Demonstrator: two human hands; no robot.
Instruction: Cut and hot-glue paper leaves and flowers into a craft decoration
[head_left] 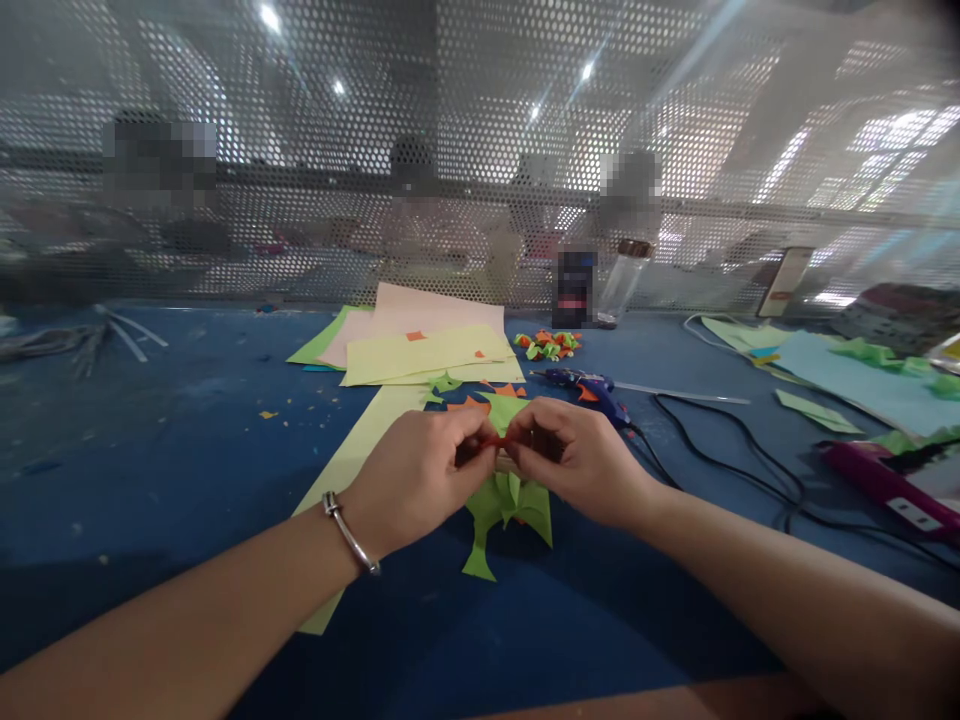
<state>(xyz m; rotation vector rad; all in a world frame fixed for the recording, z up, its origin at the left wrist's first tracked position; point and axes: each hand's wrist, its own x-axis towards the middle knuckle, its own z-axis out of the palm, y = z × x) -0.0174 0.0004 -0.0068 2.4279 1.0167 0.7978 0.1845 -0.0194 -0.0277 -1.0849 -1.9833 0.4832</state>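
Observation:
Pinched between the fingertips of both hands is a small orange paper piece (495, 442), mostly covered by the fingers. My left hand (427, 465), with a silver bracelet at the wrist, grips its left end. My right hand (574, 455) grips the right end. Below and behind the fingers lie green paper cutouts (484, 535) with curved edges, partly hidden by the hands. Just beyond them are orange paper scraps (471, 404) and a small green cutout (442, 385). A blue glue gun (592, 385) rests to the right of these, beyond my right hand.
Paper sheets (435, 355) are stacked at the back, near a pile of folded orange and green pieces (551, 345). A clear bottle (624, 285) stands by the perforated metal screen (465, 130). Black cable (757, 455) runs right to a magenta power strip (885, 485).

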